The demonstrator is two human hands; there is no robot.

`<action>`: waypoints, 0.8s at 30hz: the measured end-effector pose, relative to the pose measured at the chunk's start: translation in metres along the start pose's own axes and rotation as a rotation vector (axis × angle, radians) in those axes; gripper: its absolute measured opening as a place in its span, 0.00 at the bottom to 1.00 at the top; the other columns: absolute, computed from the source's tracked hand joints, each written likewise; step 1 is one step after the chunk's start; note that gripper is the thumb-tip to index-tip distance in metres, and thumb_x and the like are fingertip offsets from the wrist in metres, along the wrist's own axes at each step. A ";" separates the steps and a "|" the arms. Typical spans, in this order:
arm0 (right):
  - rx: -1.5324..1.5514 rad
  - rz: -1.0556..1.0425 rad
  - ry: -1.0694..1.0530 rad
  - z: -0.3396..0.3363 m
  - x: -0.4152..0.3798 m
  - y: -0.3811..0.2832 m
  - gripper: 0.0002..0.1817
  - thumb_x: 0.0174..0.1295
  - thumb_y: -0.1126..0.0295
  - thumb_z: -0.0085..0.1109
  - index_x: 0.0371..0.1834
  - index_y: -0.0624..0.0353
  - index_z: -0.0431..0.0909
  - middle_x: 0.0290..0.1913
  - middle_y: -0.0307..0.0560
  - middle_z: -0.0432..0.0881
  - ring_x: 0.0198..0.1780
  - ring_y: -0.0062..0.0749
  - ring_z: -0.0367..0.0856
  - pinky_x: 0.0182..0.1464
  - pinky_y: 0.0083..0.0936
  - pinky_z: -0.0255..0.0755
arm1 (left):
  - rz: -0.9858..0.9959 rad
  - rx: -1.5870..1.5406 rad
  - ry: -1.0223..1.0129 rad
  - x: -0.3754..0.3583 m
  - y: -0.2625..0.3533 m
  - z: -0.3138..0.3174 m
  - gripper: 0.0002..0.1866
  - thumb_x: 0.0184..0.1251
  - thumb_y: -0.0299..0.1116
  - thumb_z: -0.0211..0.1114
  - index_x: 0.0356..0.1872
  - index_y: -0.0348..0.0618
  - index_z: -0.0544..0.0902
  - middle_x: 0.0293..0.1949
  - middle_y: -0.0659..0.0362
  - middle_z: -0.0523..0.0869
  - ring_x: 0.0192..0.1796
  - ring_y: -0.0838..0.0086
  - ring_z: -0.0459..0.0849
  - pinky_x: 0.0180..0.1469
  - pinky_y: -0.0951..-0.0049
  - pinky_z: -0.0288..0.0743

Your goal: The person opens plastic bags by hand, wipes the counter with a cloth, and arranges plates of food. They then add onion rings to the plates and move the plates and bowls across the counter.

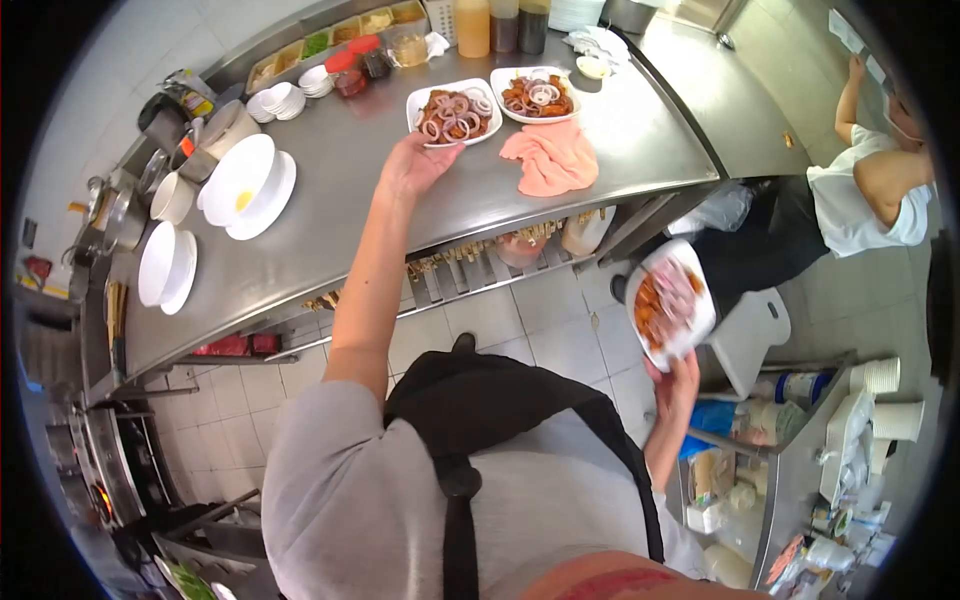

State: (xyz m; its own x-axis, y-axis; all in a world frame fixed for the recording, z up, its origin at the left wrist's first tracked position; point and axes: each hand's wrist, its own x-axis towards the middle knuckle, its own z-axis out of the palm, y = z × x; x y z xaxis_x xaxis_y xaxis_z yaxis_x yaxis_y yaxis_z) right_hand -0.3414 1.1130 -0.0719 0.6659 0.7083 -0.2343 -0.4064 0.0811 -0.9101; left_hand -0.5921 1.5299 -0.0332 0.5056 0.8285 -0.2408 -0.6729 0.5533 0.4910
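My left hand (422, 165) reaches over the steel counter and grips the near edge of a square white plate (411, 112) of browned meat pieces topped with red onion rings (455, 118). A similar white plate (566, 117) of meat and onion rings stands just right of it. Low on my right, away from the counter, my right hand (680, 388) holds a third white plate (700, 325) by its near end. Reddish meat and sliced onions, slightly blurred, lie on this tilted plate. A crumpled orange cloth (552, 160) lies in front of the two counter plates.
Stacked white bowls and plates (255, 180) stand on the left of the counter (340, 200). Red-lidded jars (346, 74) and sauce bottles (473, 28) line the back. A co-worker (870, 190) is at the right. A white stool (750, 340) and a shelf (770, 440) are close to my right arm.
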 end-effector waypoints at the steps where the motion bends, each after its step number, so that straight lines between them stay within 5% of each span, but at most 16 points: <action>1: 0.007 0.031 -0.040 0.028 0.015 0.009 0.23 0.55 0.75 0.45 0.57 0.62 0.61 0.51 0.50 0.72 0.47 0.36 0.76 0.39 0.29 0.79 | -0.034 -0.005 0.007 0.007 0.004 -0.006 0.18 0.59 0.23 0.42 0.52 0.30 0.58 0.54 0.35 0.64 0.54 0.45 0.68 0.50 0.58 0.72; 7: -0.109 0.146 -0.311 0.185 0.063 0.013 0.22 0.54 0.78 0.41 0.55 0.68 0.59 0.42 0.55 0.76 0.31 0.35 0.81 0.30 0.22 0.79 | -0.129 0.110 -0.101 0.050 0.038 -0.033 0.17 0.58 0.24 0.44 0.48 0.26 0.61 0.52 0.37 0.67 0.52 0.51 0.72 0.52 0.62 0.70; 10: -0.170 0.245 -0.400 0.221 0.083 0.019 0.23 0.53 0.79 0.38 0.55 0.66 0.59 0.43 0.54 0.76 0.35 0.35 0.81 0.33 0.25 0.80 | -0.124 0.190 -0.081 0.043 0.053 -0.043 0.18 0.61 0.26 0.44 0.52 0.29 0.60 0.55 0.36 0.65 0.55 0.51 0.70 0.51 0.64 0.72; 16: -0.250 0.271 -0.534 0.264 0.117 0.035 0.23 0.52 0.79 0.38 0.56 0.66 0.59 0.43 0.54 0.75 0.35 0.35 0.81 0.32 0.23 0.79 | -0.144 0.431 -0.047 -0.011 0.087 -0.070 0.16 0.65 0.32 0.46 0.53 0.39 0.64 0.52 0.43 0.72 0.51 0.58 0.75 0.46 0.68 0.73; 21: -0.157 0.224 -0.552 0.287 0.133 0.043 0.19 0.58 0.76 0.39 0.55 0.64 0.60 0.43 0.51 0.75 0.35 0.32 0.80 0.32 0.23 0.78 | 0.065 0.618 0.008 -0.048 0.135 -0.067 0.18 0.65 0.32 0.47 0.54 0.38 0.64 0.49 0.46 0.75 0.47 0.63 0.78 0.44 0.72 0.74; 24: -0.541 0.206 -0.510 0.273 0.158 0.035 0.15 0.62 0.66 0.42 0.49 0.60 0.69 0.35 0.45 0.78 0.28 0.21 0.77 0.26 0.17 0.73 | 0.161 0.726 0.047 -0.067 0.182 -0.062 0.18 0.64 0.33 0.50 0.53 0.38 0.67 0.46 0.52 0.78 0.44 0.70 0.79 0.42 0.77 0.74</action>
State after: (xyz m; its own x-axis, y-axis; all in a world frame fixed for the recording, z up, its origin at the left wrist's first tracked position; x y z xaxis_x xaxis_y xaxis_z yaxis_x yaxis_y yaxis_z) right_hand -0.4216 1.4192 -0.0472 0.1856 0.9183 -0.3497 -0.0406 -0.3484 -0.9364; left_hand -0.7821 1.5799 0.0202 0.3959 0.9065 -0.1466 -0.2027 0.2419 0.9489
